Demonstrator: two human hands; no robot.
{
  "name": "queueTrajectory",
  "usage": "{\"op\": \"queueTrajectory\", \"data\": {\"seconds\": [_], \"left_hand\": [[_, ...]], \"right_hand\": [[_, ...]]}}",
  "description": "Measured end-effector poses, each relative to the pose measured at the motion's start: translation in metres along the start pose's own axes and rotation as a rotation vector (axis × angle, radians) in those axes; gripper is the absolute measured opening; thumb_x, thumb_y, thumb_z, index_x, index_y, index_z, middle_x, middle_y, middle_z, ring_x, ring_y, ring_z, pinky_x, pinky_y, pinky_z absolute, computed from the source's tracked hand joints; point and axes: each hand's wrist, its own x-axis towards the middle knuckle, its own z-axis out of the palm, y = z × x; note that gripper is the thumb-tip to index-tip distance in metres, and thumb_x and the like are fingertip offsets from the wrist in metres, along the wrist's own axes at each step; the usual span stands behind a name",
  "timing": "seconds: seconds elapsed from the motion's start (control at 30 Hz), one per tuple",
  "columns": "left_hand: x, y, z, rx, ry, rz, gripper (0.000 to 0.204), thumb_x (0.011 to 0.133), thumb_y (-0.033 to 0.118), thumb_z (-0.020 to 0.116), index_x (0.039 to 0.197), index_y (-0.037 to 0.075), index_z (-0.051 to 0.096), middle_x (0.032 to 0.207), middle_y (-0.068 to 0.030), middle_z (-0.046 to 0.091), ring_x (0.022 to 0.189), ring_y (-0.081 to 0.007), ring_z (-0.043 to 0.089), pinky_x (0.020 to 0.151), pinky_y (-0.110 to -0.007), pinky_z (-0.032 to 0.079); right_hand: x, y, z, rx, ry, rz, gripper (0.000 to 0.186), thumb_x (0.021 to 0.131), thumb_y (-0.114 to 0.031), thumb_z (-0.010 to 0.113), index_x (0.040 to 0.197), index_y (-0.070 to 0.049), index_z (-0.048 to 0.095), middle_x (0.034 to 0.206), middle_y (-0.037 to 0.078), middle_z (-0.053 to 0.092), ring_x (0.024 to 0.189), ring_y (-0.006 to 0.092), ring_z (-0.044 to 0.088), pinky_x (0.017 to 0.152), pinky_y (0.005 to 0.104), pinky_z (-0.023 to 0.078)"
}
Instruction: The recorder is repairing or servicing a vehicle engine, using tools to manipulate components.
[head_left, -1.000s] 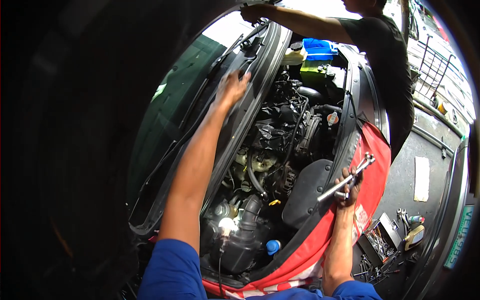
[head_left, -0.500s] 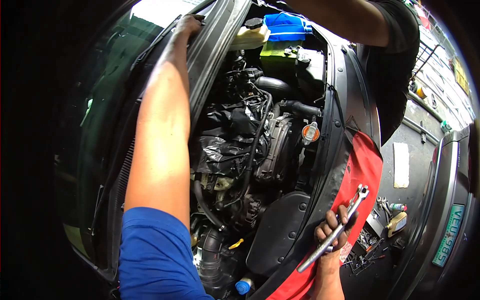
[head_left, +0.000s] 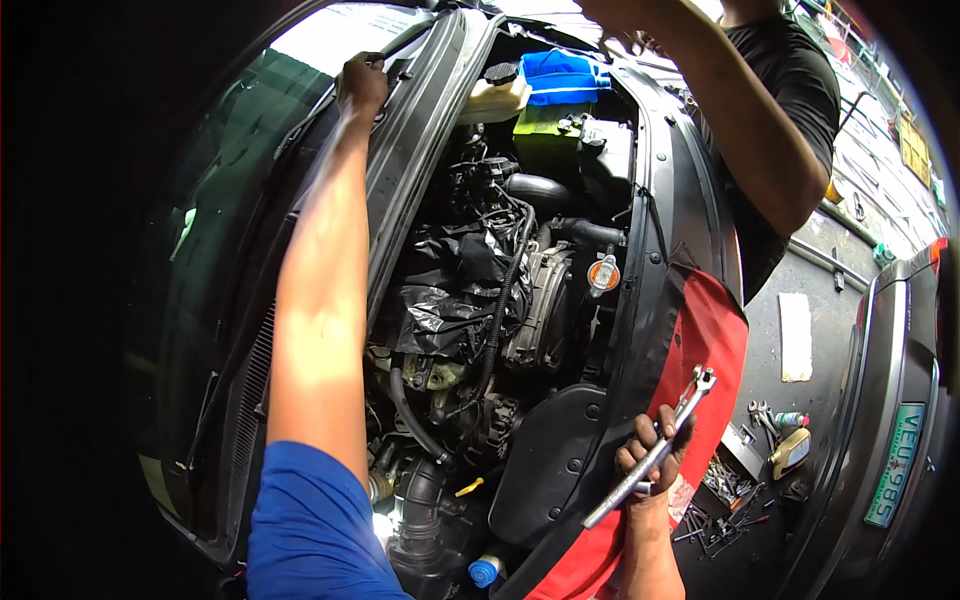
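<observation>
My left arm in a blue sleeve reaches far along the windshield base. At its end my left hand (head_left: 362,85) is closed beside the wiper arm (head_left: 318,100) on the black cowl (head_left: 408,135); what its fingers hold, if anything, is hidden. Over the red fender cover (head_left: 712,335), my right hand (head_left: 655,455) wraps around a long silver wrench (head_left: 690,400). The tool slants up to the right, its jointed head at the top. A second short metal end shows under the fingers. Below lies the engine bay, with black plastic sheeting (head_left: 450,285) over the engine.
A co-worker's bare arm (head_left: 745,110) leans in over the bay's far right. The bay holds a radiator cap (head_left: 603,274), a green battery (head_left: 545,140) and a blue cloth (head_left: 560,78). Loose tools (head_left: 725,490) and a bottle (head_left: 790,453) lie on the floor beside another car (head_left: 895,400).
My left hand has shifted slightly down and left by the cowl and turned into a fist. The co-worker's arm has swung lower. My right hand still grips the wrench.
</observation>
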Motion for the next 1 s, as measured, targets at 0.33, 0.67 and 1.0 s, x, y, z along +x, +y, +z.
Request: {"op": "queueTrajectory", "data": {"seconds": [0.33, 0.67, 1.0], "left_hand": [[-0.251, 0.125, -0.021, -1.416, -0.686, -0.634, 0.02, 0.097, 0.021, 0.054, 0.097, 0.001, 0.06, 0.084, -0.01, 0.066, 0.062, -0.0137, 0.056, 0.056, -0.025, 0.046], [-0.332, 0.175, 0.008, -1.655, -0.972, -0.941, 0.025, 0.098, 0.02, 0.051, 0.11, -0.001, 0.058, 0.105, -0.0137, 0.067, 0.087, -0.0182, 0.064, 0.079, -0.029, 0.053], [-0.086, 0.169, 0.15, -1.611, -0.552, -0.601, 0.04, 0.103, 0.024, 0.037, 0.123, -0.01, 0.038, 0.118, -0.0242, 0.054, 0.092, -0.0348, 0.065, 0.081, -0.043, 0.058]], "right_hand": [[-0.002, -0.007, 0.0, -0.018, 0.003, -0.011, 0.039, 0.1, -0.045, 0.038, 0.093, -0.008, 0.047, 0.071, 0.003, 0.04, 0.045, 0.0109, 0.047, 0.054, 0.0294, 0.037], [0.0, -0.006, -0.001, 0.021, -0.008, -0.013, 0.041, 0.1, -0.045, 0.039, 0.094, -0.006, 0.05, 0.07, 0.002, 0.038, 0.045, 0.0115, 0.047, 0.055, 0.0296, 0.038], [0.002, 0.003, 0.0, 0.051, -0.025, 0.0, 0.04, 0.1, -0.045, 0.039, 0.092, -0.007, 0.048, 0.071, 0.003, 0.037, 0.045, 0.0112, 0.048, 0.054, 0.0301, 0.037]]}}
